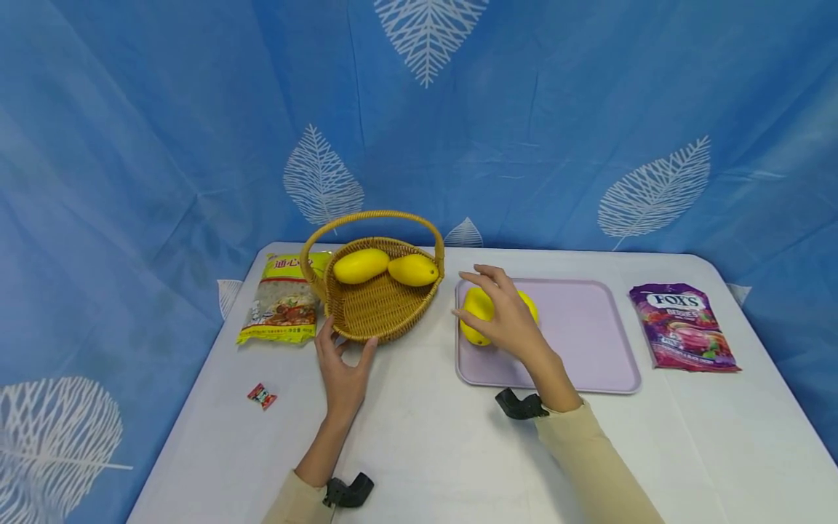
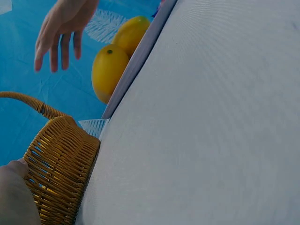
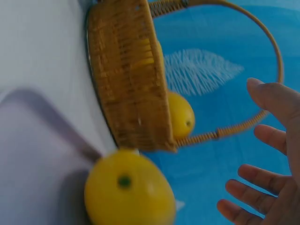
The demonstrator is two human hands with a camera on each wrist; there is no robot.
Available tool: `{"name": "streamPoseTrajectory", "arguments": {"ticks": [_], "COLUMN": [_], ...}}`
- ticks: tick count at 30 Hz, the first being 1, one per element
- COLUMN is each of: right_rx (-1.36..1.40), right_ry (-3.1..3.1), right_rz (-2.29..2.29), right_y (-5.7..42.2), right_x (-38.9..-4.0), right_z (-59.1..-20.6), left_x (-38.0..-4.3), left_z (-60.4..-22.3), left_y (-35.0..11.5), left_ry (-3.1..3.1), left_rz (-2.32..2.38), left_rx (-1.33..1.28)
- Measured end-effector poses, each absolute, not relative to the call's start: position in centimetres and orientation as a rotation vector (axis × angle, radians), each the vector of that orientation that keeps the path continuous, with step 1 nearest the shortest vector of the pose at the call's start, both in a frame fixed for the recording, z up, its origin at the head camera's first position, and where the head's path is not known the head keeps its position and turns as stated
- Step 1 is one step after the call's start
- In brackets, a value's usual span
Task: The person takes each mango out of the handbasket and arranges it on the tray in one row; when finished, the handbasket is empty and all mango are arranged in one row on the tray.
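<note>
- Two bare hands, left hand and right hand, no rings or gloves visible.
- Long beige sleeves on both forearms, loose-fitting, cuffs ending at the wrists.
- Small black camera mount strapped at the right wrist, angular in shape.
- Matching black mount at the left cuff.

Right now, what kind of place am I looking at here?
Probably a staged tabletop set rather than a kitchen: a white-covered table closed in by a blue leaf-print backdrop, with a wicker basket of mangoes and a lilac tray laid out neatly.
</note>
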State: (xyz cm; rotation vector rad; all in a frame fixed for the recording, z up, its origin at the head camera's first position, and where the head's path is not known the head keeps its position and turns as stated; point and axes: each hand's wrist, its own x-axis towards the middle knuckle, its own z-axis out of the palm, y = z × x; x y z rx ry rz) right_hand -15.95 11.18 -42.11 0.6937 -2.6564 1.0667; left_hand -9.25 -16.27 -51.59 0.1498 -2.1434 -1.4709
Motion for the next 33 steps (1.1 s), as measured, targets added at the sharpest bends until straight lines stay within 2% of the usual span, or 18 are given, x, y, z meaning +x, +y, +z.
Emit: {"name": "streamPoseTrajectory", "arguments": {"ticks": [11, 25, 33], "right_rx": [0.893, 0.963, 1.031], "right_ry": [-2.75, -2.755, -2.808], "right_rz": [1.207, 0.897, 1.014], "right_y": [5.3, 2.7, 1.4], "right_x": [-18.5, -20.1, -22.4], "right_z": [-43.2, -43.9, -44.2], "left_x": [-9.2, -9.3, -9.3], "left_z": [-51.6, -51.6, -51.7], "left_y": [-16.2, -16.5, -16.4], "left_ry": [-2.136, -2.133, -2.139], "left_rz": [-1.466, -1.479, -1.468], "left_rx": [0.142, 0.15, 0.152]}}
